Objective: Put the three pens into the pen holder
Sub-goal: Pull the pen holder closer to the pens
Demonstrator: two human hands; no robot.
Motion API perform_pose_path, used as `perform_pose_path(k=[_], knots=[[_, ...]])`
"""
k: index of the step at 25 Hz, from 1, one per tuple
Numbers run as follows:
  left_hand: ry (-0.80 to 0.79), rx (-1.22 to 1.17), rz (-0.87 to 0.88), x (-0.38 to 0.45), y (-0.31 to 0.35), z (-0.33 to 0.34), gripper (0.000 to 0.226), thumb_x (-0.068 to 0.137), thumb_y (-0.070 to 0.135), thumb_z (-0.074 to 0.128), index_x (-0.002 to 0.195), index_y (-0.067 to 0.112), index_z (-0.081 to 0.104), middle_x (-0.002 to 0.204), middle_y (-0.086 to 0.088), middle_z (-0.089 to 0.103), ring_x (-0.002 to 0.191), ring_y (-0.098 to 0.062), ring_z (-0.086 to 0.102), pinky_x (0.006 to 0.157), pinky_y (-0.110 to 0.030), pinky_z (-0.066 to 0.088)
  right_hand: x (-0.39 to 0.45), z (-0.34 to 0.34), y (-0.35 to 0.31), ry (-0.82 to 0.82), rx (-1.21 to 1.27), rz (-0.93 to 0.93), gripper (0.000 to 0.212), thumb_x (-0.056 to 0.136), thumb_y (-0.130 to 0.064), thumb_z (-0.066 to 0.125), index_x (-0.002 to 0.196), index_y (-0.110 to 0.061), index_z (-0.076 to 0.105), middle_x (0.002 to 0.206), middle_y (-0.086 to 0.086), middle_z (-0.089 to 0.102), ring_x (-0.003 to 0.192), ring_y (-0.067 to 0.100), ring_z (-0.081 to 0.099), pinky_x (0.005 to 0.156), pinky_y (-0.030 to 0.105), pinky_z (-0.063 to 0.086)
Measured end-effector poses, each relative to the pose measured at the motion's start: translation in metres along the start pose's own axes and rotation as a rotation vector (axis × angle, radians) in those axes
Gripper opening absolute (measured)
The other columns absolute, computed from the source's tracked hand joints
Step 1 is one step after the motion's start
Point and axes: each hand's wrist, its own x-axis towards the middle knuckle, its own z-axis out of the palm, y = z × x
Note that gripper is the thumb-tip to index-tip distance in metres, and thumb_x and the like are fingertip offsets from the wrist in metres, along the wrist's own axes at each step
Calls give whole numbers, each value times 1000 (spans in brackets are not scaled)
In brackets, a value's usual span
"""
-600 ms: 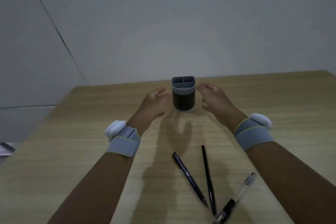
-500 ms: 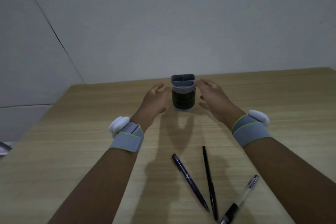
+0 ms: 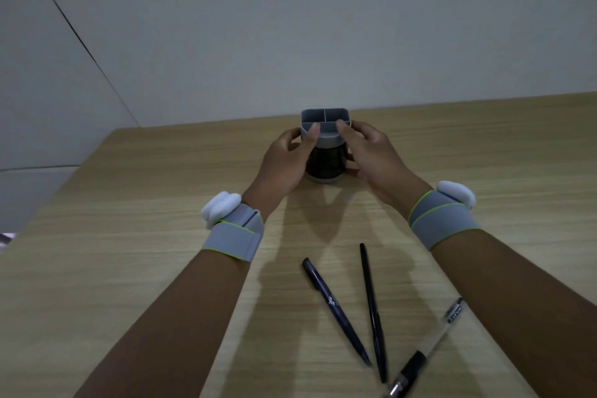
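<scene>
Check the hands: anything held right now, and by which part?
Both hands hold the pen holder, one on each side near its grey top rim: left hand, right hand. The holder stands on the table. No pen is held.

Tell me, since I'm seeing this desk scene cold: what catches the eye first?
Both hands, left and right, clasp the grey pen holder standing at the far middle of the wooden table. Nearer the camera, three pens lie loose: a blue pen, a black pen and a clear pen.
</scene>
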Motion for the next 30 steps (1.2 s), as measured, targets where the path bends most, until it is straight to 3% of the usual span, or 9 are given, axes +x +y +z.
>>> perform_pose_path(k=[3, 8, 12, 16, 20, 23, 25, 30], knots=[[11, -19, 4, -23, -1, -4, 39, 94, 64, 56, 121, 37, 58, 99, 20, 69, 95, 4, 65, 81, -28, 55, -26, -1, 0, -8, -15, -21, 47, 96, -43, 64, 136, -19, 61, 104, -3, 72, 105, 19, 71, 98, 48, 57], [-7, -19, -10, -67, -3, -11, 58, 92, 62, 59, 139, 27, 55, 105, 17, 67, 97, 1, 65, 76, -24, 54, -72, -12, -1, -66, -67, -25, 50, 95, -44, 65, 138, -19, 58, 109, 0, 73, 104, 15, 70, 95, 46, 59], [-21, -20, -14, -94, -4, -12, 58, 92, 60, 61, 138, 26, 56, 114, 4, 71, 102, -5, 68, 86, -30, 57, -99, -17, -4, -79, -88, -14, 51, 94, -45, 65, 138, -20, 57, 116, 5, 72, 107, 16, 70, 96, 48, 58], [-42, 1, -12, -113, -2, -14, 55, 89, 65, 60, 133, 31, 56, 107, 16, 70, 93, 5, 67, 76, -22, 53, -119, -21, -4, -64, -82, 5, 53, 93, -47, 66, 138, -21, 57, 120, 7, 71, 109, 19, 69, 98, 50, 57], [-40, 15, -18, -126, -5, -17, 49, 88, 66, 62, 126, 36, 57, 101, 18, 71, 79, 20, 66, 78, -23, 54, -134, -22, -1, -81, -98, 15, 55, 93, -50, 65, 139, -23, 55, 123, 7, 69, 111, 19, 69, 99, 48, 57], [-49, 22, -21, -133, -6, -19, 44, 89, 64, 62, 123, 38, 53, 98, 19, 68, 75, 22, 64, 67, -13, 52, -141, -21, 0, -88, -89, 13, 52, 94, -47, 64, 139, -21, 55, 120, 7, 71, 108, 18, 70, 99, 47, 57], [-54, 21, -16, -136, -5, -20, 45, 89, 64, 61, 124, 37, 52, 98, 20, 67, 76, 19, 66, 64, -11, 52, -144, -21, 0, -91, -81, 8, 50, 95, -45, 64, 138, -20, 56, 115, 4, 72, 104, 15, 71, 98, 45, 58], [-53, 33, -26, -139, -4, -19, 66, 87, 69, 60, 139, 29, 53, 120, 4, 70, 100, 2, 65, 84, -28, 56, -143, -26, 0, -110, -140, 6, 54, 94, -49, 63, 140, -23, 54, 119, 3, 71, 108, 15, 69, 95, 35, 56]])
